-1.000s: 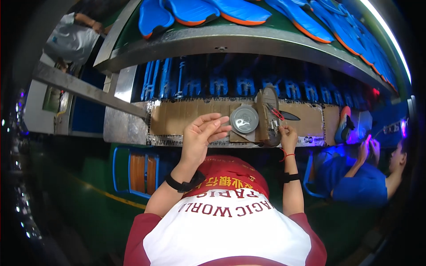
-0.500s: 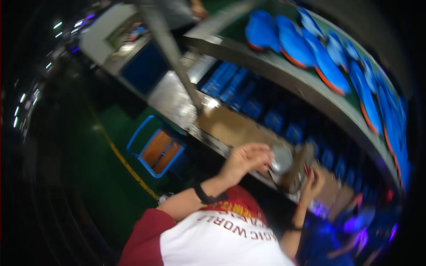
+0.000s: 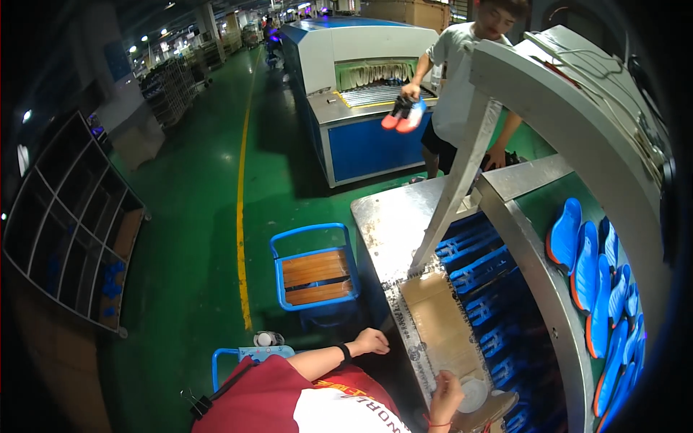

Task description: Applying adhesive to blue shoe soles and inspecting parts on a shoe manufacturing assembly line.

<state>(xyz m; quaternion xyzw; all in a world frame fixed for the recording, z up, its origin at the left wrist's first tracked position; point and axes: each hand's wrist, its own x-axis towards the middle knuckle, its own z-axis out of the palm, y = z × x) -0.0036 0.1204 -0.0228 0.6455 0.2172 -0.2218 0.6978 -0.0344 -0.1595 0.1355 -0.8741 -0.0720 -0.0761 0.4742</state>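
My left hand (image 3: 372, 341) is closed in a loose fist beside the bench's near edge, a black band on its wrist, and nothing shows in it. With its fingers curled together, my right hand (image 3: 447, 395) hovers at the lower end of the cardboard-covered ledge (image 3: 433, 303); what it holds, if anything, is hidden. Just right of that hand sits a round whitish tub (image 3: 473, 393). Past the tub lies a beige, rounded piece (image 3: 497, 408), perhaps a shoe, partly cut off by the dark edge of the picture.
Blue insoles with orange edges (image 3: 592, 289) lie on the green conveyor belt (image 3: 541, 191) at right. Blue parts (image 3: 480, 310) line the space under it. A wooden-seated blue chair (image 3: 315, 277) stands left of the bench. Beyond, a co-worker (image 3: 458, 79) holds shoes (image 3: 406, 115) beside a machine (image 3: 368, 58).
The view has swung left and up, bringing the aisle and co-worker in. My left hand has drawn away from the tub and closed; my right hand stays near it.
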